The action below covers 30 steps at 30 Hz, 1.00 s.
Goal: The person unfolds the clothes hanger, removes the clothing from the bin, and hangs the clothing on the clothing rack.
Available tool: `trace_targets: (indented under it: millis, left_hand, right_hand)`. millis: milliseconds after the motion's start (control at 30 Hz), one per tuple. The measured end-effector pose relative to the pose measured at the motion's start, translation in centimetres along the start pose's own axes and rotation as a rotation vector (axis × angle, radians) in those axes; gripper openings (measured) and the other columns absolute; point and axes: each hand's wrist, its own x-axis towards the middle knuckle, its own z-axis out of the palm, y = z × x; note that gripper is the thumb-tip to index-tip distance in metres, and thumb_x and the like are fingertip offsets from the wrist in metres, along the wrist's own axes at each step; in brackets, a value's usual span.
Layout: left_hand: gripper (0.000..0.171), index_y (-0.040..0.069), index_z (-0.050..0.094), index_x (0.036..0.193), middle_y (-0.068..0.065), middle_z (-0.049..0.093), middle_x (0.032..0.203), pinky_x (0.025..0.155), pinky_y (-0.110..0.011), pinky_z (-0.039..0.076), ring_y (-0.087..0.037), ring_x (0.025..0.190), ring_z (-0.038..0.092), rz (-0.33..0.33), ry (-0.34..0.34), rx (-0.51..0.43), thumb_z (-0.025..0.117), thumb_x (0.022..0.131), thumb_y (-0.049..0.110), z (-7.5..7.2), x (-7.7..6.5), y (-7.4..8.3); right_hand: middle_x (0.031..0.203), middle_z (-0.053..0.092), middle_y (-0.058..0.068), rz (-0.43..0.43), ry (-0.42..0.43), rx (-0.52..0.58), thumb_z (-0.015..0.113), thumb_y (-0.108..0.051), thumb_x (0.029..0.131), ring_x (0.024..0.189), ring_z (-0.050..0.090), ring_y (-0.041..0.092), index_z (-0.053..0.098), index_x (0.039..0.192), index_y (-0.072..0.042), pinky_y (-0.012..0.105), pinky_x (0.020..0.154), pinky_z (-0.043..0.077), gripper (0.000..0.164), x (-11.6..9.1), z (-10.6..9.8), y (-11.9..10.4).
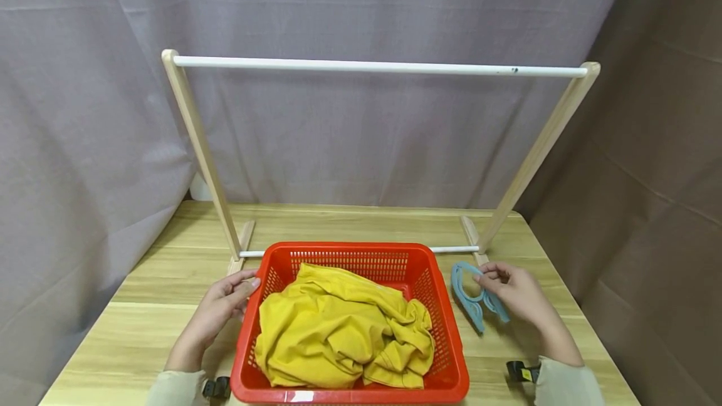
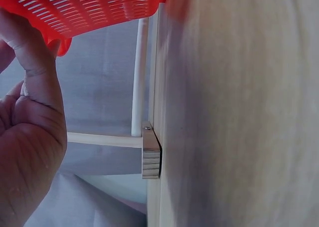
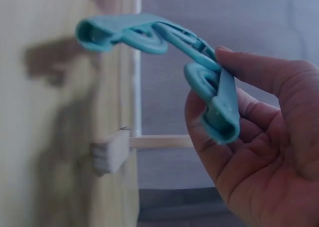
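Observation:
A red plastic basket [image 1: 449, 331] with slotted walls stands at the front centre, holding a crumpled yellow cloth garment [image 1: 338, 327]. My left hand [image 1: 222, 302] grips the basket's left rim, thumb and fingers bent at the edge. In the left wrist view the hand [image 2: 32, 112] reaches up to the basket's rim [image 2: 65, 42]. To the right of the basket, my right hand [image 1: 513, 290] pinches a light blue folding clothes hanger [image 1: 470, 309] between thumb and fingers. Its two arms are folded down at an angle, as the hanger [image 3: 149, 27] shows in the right wrist view, above the table.
Behind the basket stands a drying rack with a white top rail [image 1: 361, 66] and slanted wooden posts [image 1: 203, 155]. Its lower white bar [image 1: 454, 249] runs partly behind the basket. Grey curtains [image 1: 361, 143] enclose the wooden table [image 1: 141, 312] at the back and sides.

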Motion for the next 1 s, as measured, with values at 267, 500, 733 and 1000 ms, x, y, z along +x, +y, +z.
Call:
trace_targets:
  millis: [267, 500, 733, 1000]
  left_hand:
    - [0.051, -0.006, 0.049, 0.141, -0.014, 0.070, 0.095, 0.056, -0.036, 0.057, -0.019, 0.062, 0.065, 0.006, -0.015, -0.003, 0.059, 0.103, 0.027, 0.0, -0.1, -0.1]
    - [0.052, -0.005, 0.048, 0.142, -0.013, 0.070, 0.094, 0.055, -0.036, 0.057, -0.019, 0.060, 0.064, -0.001, -0.007, -0.002, 0.059, 0.103, 0.028, 0.0, -0.1, -0.1]
    - [0.050, -0.002, 0.051, 0.141, -0.010, 0.071, 0.091, 0.053, -0.034, 0.056, -0.017, 0.059, 0.064, -0.014, 0.008, 0.000, 0.060, 0.102, 0.029, 0.0, 0.0, -0.3]
    - [0.049, -0.001, 0.051, 0.141, -0.010, 0.071, 0.092, 0.051, -0.034, 0.055, -0.017, 0.058, 0.064, -0.010, 0.008, -0.003, 0.059, 0.103, 0.029, 0.0, 0.0, -0.4]
  right_hand:
    - [0.095, 0.071, 0.005, -0.033, 0.092, 0.035, 0.069, -0.039, 0.096, 0.079, 0.063, 0.013, 0.070, 0.110, -0.008, 0.024, 0.065, 0.050, 0.033, 0.7, -1.2, -2.1]
    - [0.098, 0.072, 0.003, -0.055, 0.171, 0.056, 0.068, -0.042, 0.096, 0.087, 0.064, 0.011, 0.070, 0.112, -0.012, 0.020, 0.072, 0.049, 0.034, 1.5, -1.2, -4.0]
    - [0.098, 0.069, 0.009, -0.103, 0.219, 0.229, 0.070, -0.032, 0.096, 0.082, 0.066, 0.010, 0.069, 0.112, -0.005, 0.020, 0.068, 0.053, 0.031, 2.5, -0.6, -6.5]
    - [0.097, 0.067, 0.008, -0.154, 0.191, 0.427, 0.072, -0.026, 0.096, 0.083, 0.065, 0.011, 0.067, 0.114, 0.000, 0.021, 0.069, 0.054, 0.031, 3.6, 0.6, -8.7]
